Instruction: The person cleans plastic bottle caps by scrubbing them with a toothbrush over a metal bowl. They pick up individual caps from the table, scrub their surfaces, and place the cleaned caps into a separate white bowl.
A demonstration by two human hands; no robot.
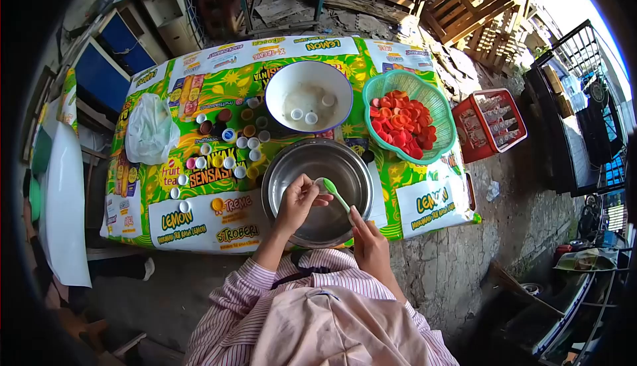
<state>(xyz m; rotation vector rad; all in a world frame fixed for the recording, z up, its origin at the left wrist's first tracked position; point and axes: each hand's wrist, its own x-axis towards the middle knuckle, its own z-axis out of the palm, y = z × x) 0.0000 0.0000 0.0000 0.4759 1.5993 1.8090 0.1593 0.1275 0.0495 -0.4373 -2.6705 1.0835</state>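
Head view: both hands are over the steel basin [274, 200], near the middle of the table's near edge. The left hand [296, 201] has a narrow grip, thumb and fingers pinched together on a small pale cap [320, 184], which sits at the fingertips on the hand's right side. The cap is partly covered, so which way its mouth faces I cannot tell. The right hand [370, 240] holds a green brush [340, 199] by the near end of its handle, thumb and fingers closed on it; the brush slants far and left from this grip, and its head is up against the cap, with the bristles hidden.

Just beyond the basin, on the far side, is a white bowl [284, 86] with a dark blue rim; a few white caps [311, 118] lie in cloudy liquid inside it. To the right of the bowl, a green basket [371, 94] holds a heap of red caps [403, 124]. Left of the basin, loose caps [229, 162] in white, yellow, brown, blue and pink are spread on the printed cover [219, 87], and farther left lies a crumpled plastic bag [151, 129]. Off the table's right side, near the basket, a red crate [468, 122] contains clear bottles [496, 115]
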